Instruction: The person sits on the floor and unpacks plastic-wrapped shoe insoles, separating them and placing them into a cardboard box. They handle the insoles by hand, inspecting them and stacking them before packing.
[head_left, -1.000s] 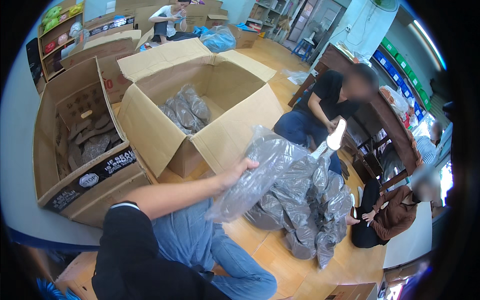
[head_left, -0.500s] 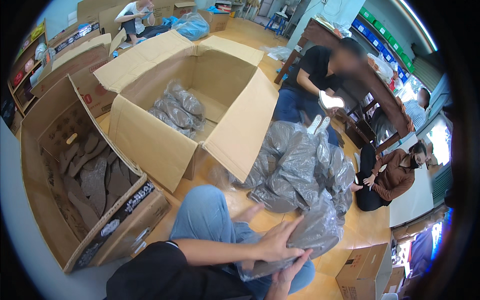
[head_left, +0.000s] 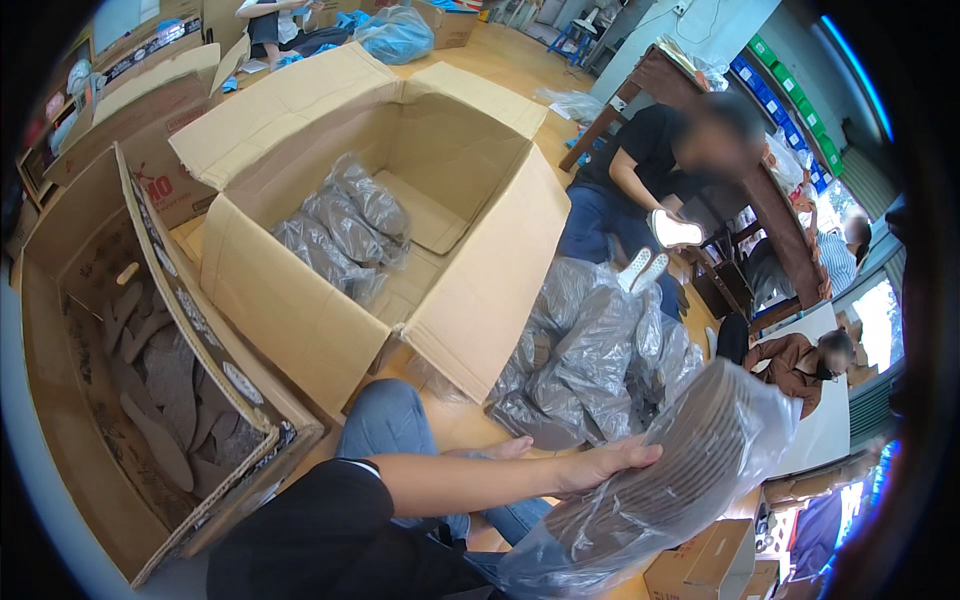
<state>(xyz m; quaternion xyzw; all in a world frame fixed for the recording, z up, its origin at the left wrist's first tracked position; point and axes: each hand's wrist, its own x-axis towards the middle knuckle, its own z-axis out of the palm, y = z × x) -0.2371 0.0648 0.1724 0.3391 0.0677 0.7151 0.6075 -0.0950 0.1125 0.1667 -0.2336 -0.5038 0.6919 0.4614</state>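
My left hand (head_left: 605, 466) is closed on a clear plastic bag of brown insoles (head_left: 670, 475), its thumb lying over the top edge. The stacked insoles show as many thin layers through the film. The bag slants up and to the right in front of my legs. I cannot see my right hand; the bag covers that area. Just beyond lies a pile of similar bags (head_left: 590, 365) on the floor.
An open cardboard box (head_left: 290, 285) ahead holds several filled bags (head_left: 350, 225). At the left, another box (head_left: 75, 440) contains loose insoles (head_left: 180, 390). A person in black (head_left: 630, 180) handles a white shoe (head_left: 674, 229) beyond the pile. A small carton (head_left: 700, 565) sits at lower right.
The bag has swung up and to the right, and its layered side now shows. My left hand moved with it. My right hand, seen under the bag before, has gone from sight.
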